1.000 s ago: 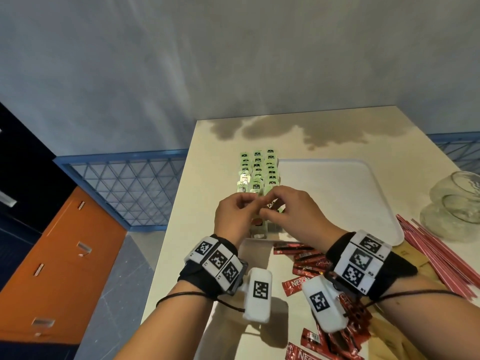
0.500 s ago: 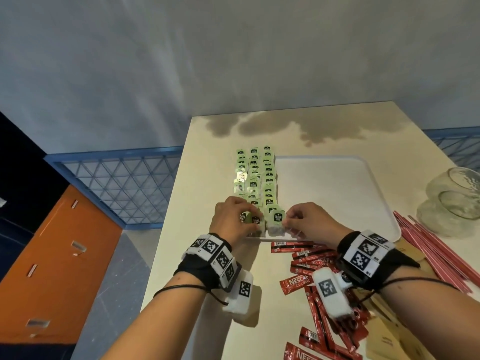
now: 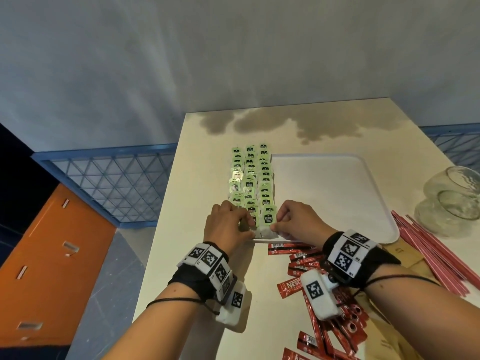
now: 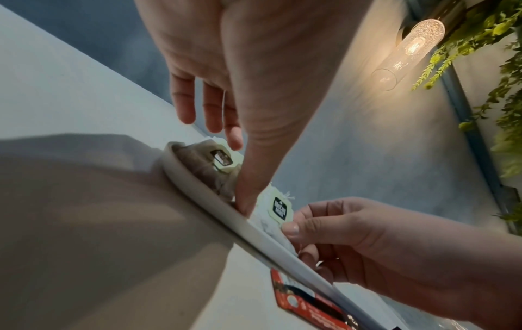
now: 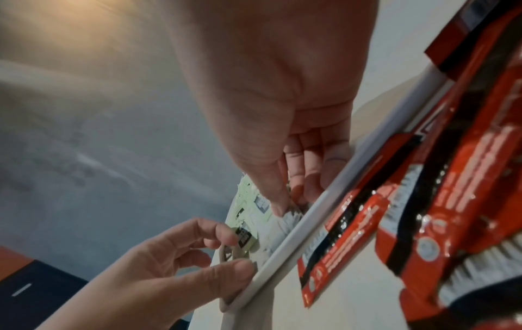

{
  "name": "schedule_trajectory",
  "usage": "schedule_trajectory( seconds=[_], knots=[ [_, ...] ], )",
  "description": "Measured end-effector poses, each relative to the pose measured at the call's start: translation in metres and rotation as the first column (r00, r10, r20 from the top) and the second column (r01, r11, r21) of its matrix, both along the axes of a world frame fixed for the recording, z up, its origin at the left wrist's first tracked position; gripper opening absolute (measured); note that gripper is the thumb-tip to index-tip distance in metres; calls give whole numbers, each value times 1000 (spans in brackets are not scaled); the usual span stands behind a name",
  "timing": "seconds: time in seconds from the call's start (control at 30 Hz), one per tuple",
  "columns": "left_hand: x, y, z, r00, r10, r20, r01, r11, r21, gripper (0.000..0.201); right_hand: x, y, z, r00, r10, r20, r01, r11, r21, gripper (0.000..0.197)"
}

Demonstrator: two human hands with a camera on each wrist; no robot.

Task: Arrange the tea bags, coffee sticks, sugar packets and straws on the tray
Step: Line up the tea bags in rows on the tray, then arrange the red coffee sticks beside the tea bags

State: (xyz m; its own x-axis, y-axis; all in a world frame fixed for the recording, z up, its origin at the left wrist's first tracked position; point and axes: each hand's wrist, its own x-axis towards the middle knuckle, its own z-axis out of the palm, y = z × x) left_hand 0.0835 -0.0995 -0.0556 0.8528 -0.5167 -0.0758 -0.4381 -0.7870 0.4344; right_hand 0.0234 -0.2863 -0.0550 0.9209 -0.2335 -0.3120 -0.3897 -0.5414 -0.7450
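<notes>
Tea bags [image 3: 250, 178] with green tags lie in three columns along the left side of the white tray [image 3: 337, 193]. Both hands meet at the tray's near left corner. My left hand [image 3: 246, 227] curls over the front tea bags, its thumb [image 4: 245, 201] pressed down by the rim. My right hand [image 3: 276, 224] pinches the nearest tea bag [image 3: 267, 220] at its right edge. Red coffee sticks [image 3: 298, 258] lie scattered on the table under my right wrist. Red straws [image 3: 436, 255] lie to the right, with brown sugar packets [image 3: 405, 253] beside them.
Two clear glass vessels [image 3: 452, 201] stand at the table's right edge beyond the straws. The right part of the tray is bare. The table's left edge [image 3: 166, 219] drops off close to my left hand, above an orange cabinet [image 3: 52, 255].
Both hands came down from above the tea bag rows to the tray's near left corner. A tea bag that they held between them now lies at the front of the right column.
</notes>
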Motion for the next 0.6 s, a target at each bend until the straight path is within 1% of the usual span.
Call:
schedule_trajectory(
  seconds=[0.13, 0.23, 0.33, 0.43, 0.53, 0.6],
  knots=[
    [-4, 1, 0, 1000, -5, -2, 5, 1000, 3, 20, -3, 0, 3, 1000, 21, 8, -20, 999, -34, 31],
    [-14, 1, 6, 998, -50, 24, 50, 998, -36, 16, -15, -8, 13, 997, 49, 63, -45, 997, -70, 35],
    [-35, 0, 13, 988, -152, -21, 150, 984, -100, 12, -39, -15, 26, 988, 122, 94, -115, 990, -80, 28],
    [-60, -1, 16, 956, -283, -73, 272, 953, -135, 13, -71, -21, 35, 974, 212, 85, -205, 975, -84, 22],
    [-90, -7, 18, 906, -400, -137, 388, 916, -104, 14, -105, -27, 36, 960, 273, 59, -267, 958, -101, 18],
    [-109, -13, 17, 863, -471, -179, 466, 882, -75, 17, -123, -31, 34, 953, 300, 33, -295, 949, -111, 19]
  ],
)
